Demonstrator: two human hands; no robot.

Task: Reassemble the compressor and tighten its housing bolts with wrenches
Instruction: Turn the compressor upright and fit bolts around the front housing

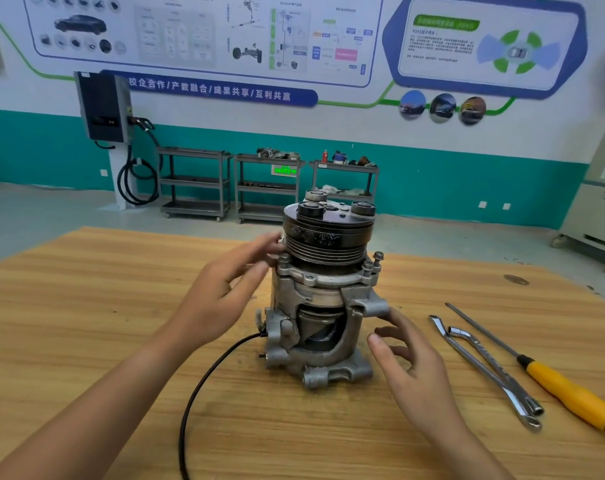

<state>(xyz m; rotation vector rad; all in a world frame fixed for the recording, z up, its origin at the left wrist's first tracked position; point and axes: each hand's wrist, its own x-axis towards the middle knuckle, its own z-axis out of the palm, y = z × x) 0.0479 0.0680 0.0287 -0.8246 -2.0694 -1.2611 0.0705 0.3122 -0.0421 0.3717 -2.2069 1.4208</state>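
Observation:
The compressor point(323, 292) stands upright on the wooden table point(86, 306), its dark grooved pulley point(329, 233) on top and its silver housing below. Several housing bolts point(377, 259) stick up from the flange, one at the right raised higher. My left hand point(225, 292) is at the compressor's left side, fingers straight, fingertips touching the flange near a bolt below the pulley. My right hand point(412, 362) hovers at the lower right of the housing, fingers loosely spread, one fingertip near a mounting lug. Two chrome wrenches point(484, 365) lie to the right.
A yellow-handled screwdriver point(568, 393) lies right of the wrenches. A black cable point(204, 382) runs from the compressor base toward the table's near edge. Grey shelf carts point(197, 183) and a wall charger point(103, 105) stand at the far wall.

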